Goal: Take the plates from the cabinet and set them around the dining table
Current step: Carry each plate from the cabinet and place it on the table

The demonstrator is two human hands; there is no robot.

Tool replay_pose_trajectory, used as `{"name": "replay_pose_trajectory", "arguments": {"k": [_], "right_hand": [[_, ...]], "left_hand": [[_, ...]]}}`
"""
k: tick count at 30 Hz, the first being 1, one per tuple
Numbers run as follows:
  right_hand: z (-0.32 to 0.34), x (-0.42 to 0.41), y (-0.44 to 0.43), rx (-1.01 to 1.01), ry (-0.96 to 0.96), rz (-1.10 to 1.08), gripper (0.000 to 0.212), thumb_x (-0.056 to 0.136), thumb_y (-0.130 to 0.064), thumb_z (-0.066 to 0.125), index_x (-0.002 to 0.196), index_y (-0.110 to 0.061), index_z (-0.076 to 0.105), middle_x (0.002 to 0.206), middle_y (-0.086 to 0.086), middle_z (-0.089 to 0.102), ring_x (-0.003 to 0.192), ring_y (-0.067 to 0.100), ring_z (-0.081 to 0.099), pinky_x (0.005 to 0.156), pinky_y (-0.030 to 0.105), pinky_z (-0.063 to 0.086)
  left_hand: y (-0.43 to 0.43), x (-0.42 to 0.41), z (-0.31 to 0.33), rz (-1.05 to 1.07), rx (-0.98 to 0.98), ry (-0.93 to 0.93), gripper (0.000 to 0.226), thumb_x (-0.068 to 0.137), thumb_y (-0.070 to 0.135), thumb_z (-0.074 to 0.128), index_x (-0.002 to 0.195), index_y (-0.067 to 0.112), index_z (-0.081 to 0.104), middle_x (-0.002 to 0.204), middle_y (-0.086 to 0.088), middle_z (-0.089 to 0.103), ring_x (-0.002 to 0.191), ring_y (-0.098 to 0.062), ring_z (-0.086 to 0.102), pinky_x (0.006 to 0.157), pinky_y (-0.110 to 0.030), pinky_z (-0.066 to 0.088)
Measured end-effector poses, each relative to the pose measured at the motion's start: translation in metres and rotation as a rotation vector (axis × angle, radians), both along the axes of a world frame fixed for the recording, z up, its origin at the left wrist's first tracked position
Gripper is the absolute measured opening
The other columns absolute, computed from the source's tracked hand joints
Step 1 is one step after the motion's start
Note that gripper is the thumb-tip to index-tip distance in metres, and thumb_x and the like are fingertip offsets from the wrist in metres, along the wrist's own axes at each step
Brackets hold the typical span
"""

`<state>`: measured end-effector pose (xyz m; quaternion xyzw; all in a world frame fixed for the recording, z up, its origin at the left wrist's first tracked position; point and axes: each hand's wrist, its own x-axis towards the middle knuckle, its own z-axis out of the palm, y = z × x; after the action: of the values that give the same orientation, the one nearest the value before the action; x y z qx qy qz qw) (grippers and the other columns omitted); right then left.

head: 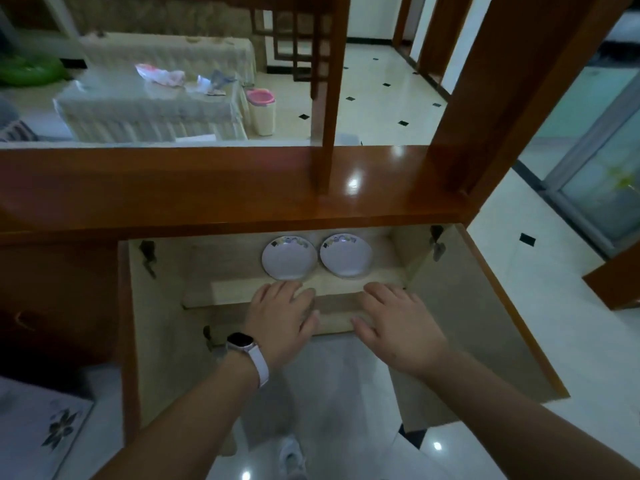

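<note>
Okay, I saw left plate (289, 258) and right plate (345, 254) side by side on the cabinet shelf (221, 289), left hand (280, 313) and right hand (398, 323) flat, fingers apart, empty; stiff, slick, breakable, so I'd grip the near rims.

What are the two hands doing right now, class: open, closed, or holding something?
Left hand: open, fingers spread, holding nothing.
Right hand: open, fingers spread, holding nothing.

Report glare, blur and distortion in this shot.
Head view: the wide-angle lens bows the cabinet top; glare spots sit on its polished wood and on the floor tiles; dim overall, darkest at left; left plate, right plate, left hand and right hand look slightly soft.
</note>
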<state>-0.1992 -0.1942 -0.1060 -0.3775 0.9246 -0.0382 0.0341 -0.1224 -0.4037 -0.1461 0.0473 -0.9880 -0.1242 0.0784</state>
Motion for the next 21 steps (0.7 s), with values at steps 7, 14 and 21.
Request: {"name": "replay_pose_trajectory", "arguments": {"k": [7,14,21], "right_hand": [[-0.024,-0.028,-0.05,-0.036,-0.09,0.022,0.055,0.091,-0.052,0.027,0.116,-0.019,0.062,0.123,0.002,0.059,0.11,0.024,0.054,0.092,0.037,0.039],[-0.056,-0.076,-0.076,-0.028,-0.136,0.075,0.045,0.093,-0.046,0.037,0.118,-0.017,0.062,0.118,0.004,0.061,0.106,0.025,0.056,0.088,0.037,0.043],[-0.106,-0.13,-0.112,-0.038,-0.232,0.142,0.049,0.093,-0.046,0.038,0.127,-0.018,0.06,0.128,0.004,0.06,0.115,0.026,0.053,0.093,0.041,0.044]], "left_hand": [[-0.06,-0.028,-0.029,0.017,-0.006,-0.091,0.048,0.088,0.047,0.039,0.117,0.021,0.066,0.118,-0.005,0.065,0.109,-0.028,0.058,0.095,-0.047,0.043],[-0.08,-0.065,-0.059,0.083,0.034,-0.149,0.049,0.084,0.042,0.039,0.111,0.015,0.07,0.11,-0.011,0.069,0.102,-0.033,0.062,0.091,-0.048,0.045],[-0.109,-0.097,-0.091,0.167,0.054,-0.2,0.06,0.086,0.046,0.03,0.121,0.011,0.065,0.123,-0.015,0.063,0.113,-0.035,0.056,0.097,-0.048,0.041]]}}
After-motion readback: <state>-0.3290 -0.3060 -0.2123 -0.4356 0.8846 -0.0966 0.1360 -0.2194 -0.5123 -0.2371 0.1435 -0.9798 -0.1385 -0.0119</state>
